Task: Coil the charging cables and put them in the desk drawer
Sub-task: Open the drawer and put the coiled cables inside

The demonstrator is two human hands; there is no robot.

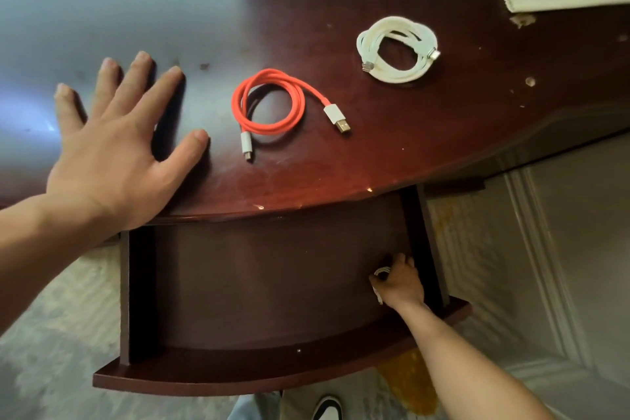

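Right hand (402,283) grips cable (380,272) — in drawer (238,377).

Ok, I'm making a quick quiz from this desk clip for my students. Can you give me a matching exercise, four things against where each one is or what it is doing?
Things
1. red cable
2. white cable
3. left hand
4. right hand

Places or states
A. flat on the desk top, fingers spread
B. coiled on the desk, farthest to the right
C. inside the open drawer, holding a small white cable
D. coiled on the desk, near its front edge, both plugs showing

Pairs: 1-D, 2-B, 3-A, 4-C
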